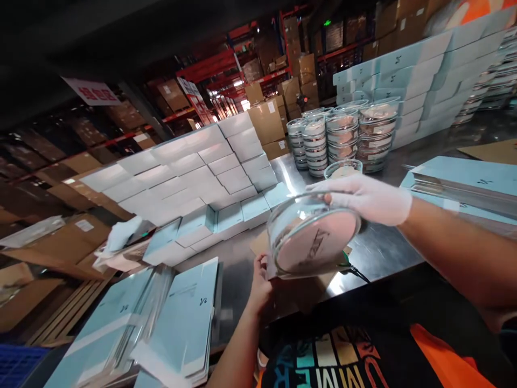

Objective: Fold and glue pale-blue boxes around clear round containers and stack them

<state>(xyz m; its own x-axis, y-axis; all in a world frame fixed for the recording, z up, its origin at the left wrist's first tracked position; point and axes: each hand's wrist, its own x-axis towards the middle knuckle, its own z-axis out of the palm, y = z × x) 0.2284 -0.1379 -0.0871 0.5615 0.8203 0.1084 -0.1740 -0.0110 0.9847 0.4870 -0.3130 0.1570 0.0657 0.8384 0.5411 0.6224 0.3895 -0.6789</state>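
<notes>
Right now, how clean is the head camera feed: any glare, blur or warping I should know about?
Head view: strong glare streaks the steel table; the right hand and the round clear container that it holds are slightly motion-blurred; the left hand sits in shadow; the upper-left corner is dark; wide-angle tilt bends the racks and box stacks.

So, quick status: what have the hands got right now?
Right hand, gloved, grips round clear case from above. Left hand, bare, pinches its lower edge. Flat blue boxes stacked left; nothing blocking.
</notes>
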